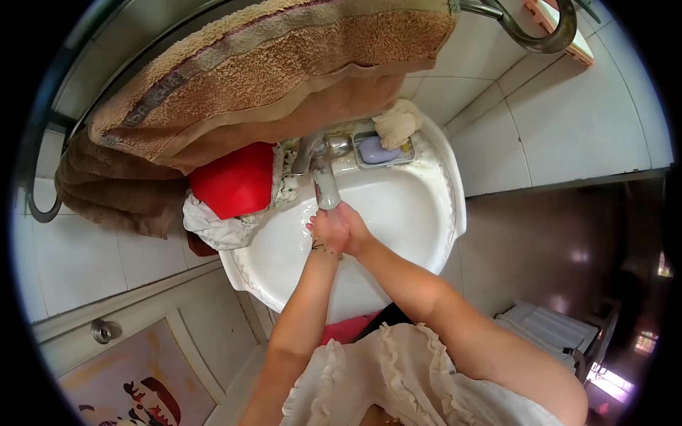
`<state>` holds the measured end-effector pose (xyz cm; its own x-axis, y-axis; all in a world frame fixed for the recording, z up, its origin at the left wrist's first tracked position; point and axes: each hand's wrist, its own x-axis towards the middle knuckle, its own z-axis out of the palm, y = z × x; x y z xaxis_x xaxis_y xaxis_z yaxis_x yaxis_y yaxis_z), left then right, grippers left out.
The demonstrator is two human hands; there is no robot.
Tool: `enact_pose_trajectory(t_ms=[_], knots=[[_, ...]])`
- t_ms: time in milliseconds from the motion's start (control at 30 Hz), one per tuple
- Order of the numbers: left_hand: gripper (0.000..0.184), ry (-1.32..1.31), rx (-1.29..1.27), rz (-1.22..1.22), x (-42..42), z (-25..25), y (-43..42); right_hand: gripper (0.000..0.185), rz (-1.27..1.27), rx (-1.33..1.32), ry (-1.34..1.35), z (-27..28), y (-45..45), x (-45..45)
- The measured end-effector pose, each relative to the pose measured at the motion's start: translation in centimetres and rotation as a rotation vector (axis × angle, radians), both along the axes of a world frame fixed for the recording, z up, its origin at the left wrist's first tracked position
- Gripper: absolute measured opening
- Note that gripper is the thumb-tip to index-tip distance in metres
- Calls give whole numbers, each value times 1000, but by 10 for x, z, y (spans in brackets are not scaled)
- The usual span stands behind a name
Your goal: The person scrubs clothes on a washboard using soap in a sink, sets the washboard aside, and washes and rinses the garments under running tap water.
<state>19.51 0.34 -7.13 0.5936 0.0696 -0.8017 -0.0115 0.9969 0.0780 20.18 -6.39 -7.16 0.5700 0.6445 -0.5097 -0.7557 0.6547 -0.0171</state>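
Both of my hands are together under the metal faucet (326,186), over the white sink basin (405,220). My left hand (329,232), with a bracelet at the wrist, and my right hand (352,226) press against each other at the palms. Water seems to run onto them from the spout. Their fingers overlap and are partly hidden by the spout, so how far they are bent is unclear. No object shows between them. Behind the basin, a purple soap bar (378,151) lies in a soap dish (405,157), with a cream cloth (398,124) beside it.
Brown towels (284,64) hang from a rail above the sink. A red item (234,181) and a white cloth (213,224) sit on the basin's left edge. A door with a round knob (101,331) is at the lower left.
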Motion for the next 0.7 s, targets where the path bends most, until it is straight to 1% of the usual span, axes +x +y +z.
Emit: enact_pose_trajectory(t_ms=[33,100,133,200,233,300,333,367,400,433,467,500,533,600,667,700], knots=[[24,6,-40,60,5,-5,-1,32,-2,-6,1,7,-3,1],[24,-36,-16,63,18,-13,4,38,41,-120,20,13,-5,-2],[24,-61,19,33,23,-14,7,38,50,-120,26,8,-2,-5],[24,-99,132,-46,25,-11,10,45,76,-30,184,-1,5,-3],[24,-111,243,-114,23,-6,12,45,80,-25,186,3,8,1],[24,-136,560,-298,12,12,13,49,192,-148,248,14,13,10],[25,-173,771,-423,5,22,9,49,188,-140,251,-14,14,12],[25,-253,1018,-569,-4,35,0,48,212,-153,158,-66,14,12],[25,-375,1276,-693,-16,51,-12,48,219,-159,111,-78,13,14],[25,-561,1463,-766,-27,71,-26,47,226,-166,64,-88,13,17],[26,-727,1598,-786,-35,90,-37,44,393,-406,-90,-74,11,20],[26,-858,1675,-771,-42,104,-49,41,560,-647,-244,-67,11,20],[26,-956,1737,-738,-46,113,-55,37,674,-814,-392,-69,8,17],[25,-985,1880,-626,-46,109,-59,31,903,-1158,-788,-91,6,13],[23,-792,2015,-696,-47,61,-43,25,1033,-1334,-1058,-115,-1,15],[23,-657,2015,-843,-42,30,-21,21,1056,-1385,-1222,-124,-3,18]])
